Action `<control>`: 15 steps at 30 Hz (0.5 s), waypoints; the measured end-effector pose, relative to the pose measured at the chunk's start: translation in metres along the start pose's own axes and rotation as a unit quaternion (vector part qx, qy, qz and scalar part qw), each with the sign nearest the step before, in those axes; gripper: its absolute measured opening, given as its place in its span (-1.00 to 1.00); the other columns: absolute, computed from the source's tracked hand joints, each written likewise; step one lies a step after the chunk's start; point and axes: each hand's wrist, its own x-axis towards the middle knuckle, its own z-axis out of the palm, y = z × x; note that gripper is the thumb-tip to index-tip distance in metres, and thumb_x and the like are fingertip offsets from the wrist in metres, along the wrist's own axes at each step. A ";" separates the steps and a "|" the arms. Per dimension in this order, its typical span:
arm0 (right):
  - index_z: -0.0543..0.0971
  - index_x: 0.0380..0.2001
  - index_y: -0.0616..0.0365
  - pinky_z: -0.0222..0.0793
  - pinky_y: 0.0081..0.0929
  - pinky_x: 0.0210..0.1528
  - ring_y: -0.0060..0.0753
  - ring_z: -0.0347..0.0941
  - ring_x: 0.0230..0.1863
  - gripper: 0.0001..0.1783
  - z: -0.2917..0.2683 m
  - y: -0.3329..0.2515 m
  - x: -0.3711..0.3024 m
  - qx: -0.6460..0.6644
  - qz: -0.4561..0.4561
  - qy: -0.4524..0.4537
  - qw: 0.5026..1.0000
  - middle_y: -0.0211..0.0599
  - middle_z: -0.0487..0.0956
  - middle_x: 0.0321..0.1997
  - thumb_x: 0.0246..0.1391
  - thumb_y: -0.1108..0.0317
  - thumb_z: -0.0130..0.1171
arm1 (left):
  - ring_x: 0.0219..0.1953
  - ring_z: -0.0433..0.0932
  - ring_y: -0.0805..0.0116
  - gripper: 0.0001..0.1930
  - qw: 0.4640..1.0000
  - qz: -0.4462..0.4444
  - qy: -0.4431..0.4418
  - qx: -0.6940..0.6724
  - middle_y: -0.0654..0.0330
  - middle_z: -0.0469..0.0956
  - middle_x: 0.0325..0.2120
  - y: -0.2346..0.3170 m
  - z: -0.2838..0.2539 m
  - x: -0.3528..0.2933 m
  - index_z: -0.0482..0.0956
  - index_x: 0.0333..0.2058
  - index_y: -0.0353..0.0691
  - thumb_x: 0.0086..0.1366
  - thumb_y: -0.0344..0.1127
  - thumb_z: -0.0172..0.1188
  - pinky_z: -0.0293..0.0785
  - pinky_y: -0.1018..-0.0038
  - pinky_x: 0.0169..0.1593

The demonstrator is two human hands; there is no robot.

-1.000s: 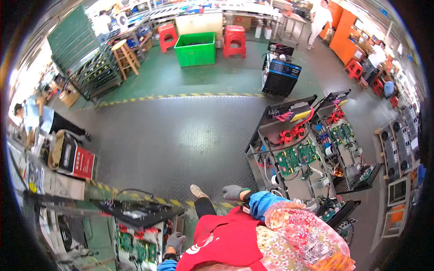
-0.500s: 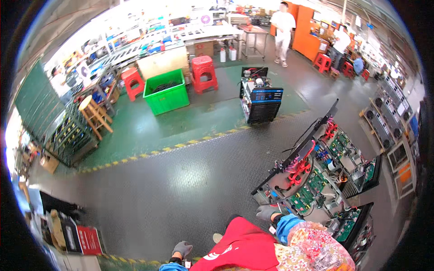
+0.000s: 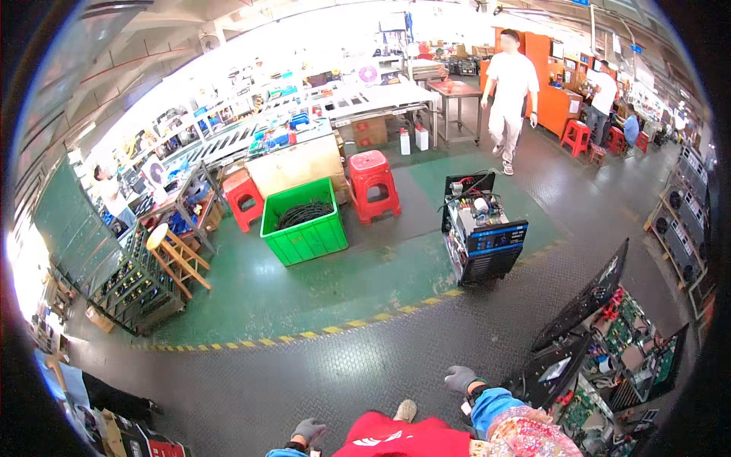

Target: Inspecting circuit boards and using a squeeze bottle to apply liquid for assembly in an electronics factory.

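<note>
Since the earlier frame, the right hand in a grey glove [image 3: 461, 378] has come away from the open metal machine chassis with green circuit boards [image 3: 586, 407], which lies low to its right. The left hand in a grey glove [image 3: 310, 430] hangs over the dark textured floor [image 3: 251, 381]. Whether either hand's fingers are apart or together, I cannot tell. Ahead stand a rectangular green plastic bin [image 3: 308, 247] of black cables [image 3: 304, 215] and a black, blue-trimmed boxy machine [image 3: 487, 263].
</note>
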 end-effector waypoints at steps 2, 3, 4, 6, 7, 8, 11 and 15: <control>0.53 0.00 0.15 0.27 -0.24 0.19 -0.01 0.38 0.16 -0.46 -0.030 -0.002 0.035 -0.009 0.040 0.010 0.999 0.00 0.50 0.08 -0.03 0.09 0.11 | -0.22 0.61 0.04 -0.56 0.998 -0.045 -0.013 0.030 -0.01 0.63 -0.37 -0.005 -0.004 0.022 0.62 -0.25 -0.27 0.05 0.01 0.23 0.48 0.28 -0.13; 0.52 0.01 0.14 0.27 -0.23 0.20 0.00 0.38 0.17 -0.45 -0.046 0.000 0.056 -0.002 0.045 0.010 0.999 0.02 0.49 0.09 -0.03 0.08 0.12 | -0.25 0.62 0.08 -0.57 0.998 -0.005 -0.029 0.055 -0.01 0.64 -0.38 -0.010 -0.005 0.030 0.62 -0.26 -0.27 0.05 -0.01 0.24 0.49 0.30 -0.16; 0.52 0.01 0.14 0.27 -0.22 0.20 0.01 0.37 0.17 -0.44 -0.065 0.001 0.077 0.000 0.061 0.010 0.998 0.03 0.48 0.11 -0.04 0.07 0.13 | -0.28 0.63 0.12 -0.59 0.995 0.039 -0.043 0.081 0.00 0.64 -0.39 -0.004 -0.010 0.048 0.62 -0.27 -0.27 0.06 -0.03 0.25 0.50 0.32 -0.18; 0.53 0.00 0.13 0.30 -0.20 0.18 0.04 0.38 0.15 -0.47 -0.099 0.001 0.114 -0.009 0.066 0.063 0.996 0.04 0.47 0.10 -0.03 0.08 0.12 | -0.16 0.60 0.13 -0.60 0.988 0.026 -0.079 0.130 0.06 0.60 -0.21 0.007 -0.019 0.076 0.65 -0.24 -0.12 0.09 0.05 0.19 0.51 0.32 -0.09; 0.52 0.01 0.13 0.30 -0.19 0.18 0.04 0.38 0.15 -0.46 -0.119 0.001 0.132 0.002 0.063 0.069 0.996 0.04 0.47 0.11 -0.03 0.08 0.12 | -0.03 0.56 0.14 -0.61 0.979 0.008 -0.108 0.171 0.13 0.55 -0.04 0.012 -0.026 0.085 0.68 -0.21 0.03 0.13 0.12 0.12 0.52 0.32 0.00; 0.51 0.02 0.12 0.30 -0.19 0.17 0.05 0.38 0.15 -0.45 -0.142 -0.001 0.153 0.001 0.099 0.058 0.993 0.04 0.47 0.11 -0.02 0.07 0.12 | -0.08 0.57 0.15 -0.61 0.973 -0.004 -0.128 0.194 0.12 0.56 -0.08 0.025 -0.034 0.103 0.67 -0.21 0.00 0.13 0.09 0.14 0.52 0.32 -0.03; 0.48 0.06 0.12 0.30 -0.21 0.17 0.05 0.39 0.14 -0.43 -0.209 -0.015 0.200 0.044 0.113 0.137 0.983 0.04 0.49 0.08 -0.04 0.11 0.09 | -0.20 0.59 0.18 -0.63 0.973 -0.025 -0.149 0.172 0.09 0.59 -0.21 0.087 -0.063 0.177 0.66 -0.22 -0.09 0.11 0.01 0.19 0.52 0.35 -0.13; 0.49 0.00 0.13 0.33 -0.17 0.13 0.05 0.42 0.10 -0.50 -0.292 -0.039 0.248 0.047 0.173 0.162 0.970 0.07 0.51 0.03 -0.05 0.19 0.04 | -0.36 0.62 0.22 -0.66 0.979 -0.108 -0.159 -0.073 0.06 0.63 -0.39 0.212 -0.114 0.272 0.64 -0.23 -0.21 0.09 -0.10 0.25 0.52 0.38 -0.25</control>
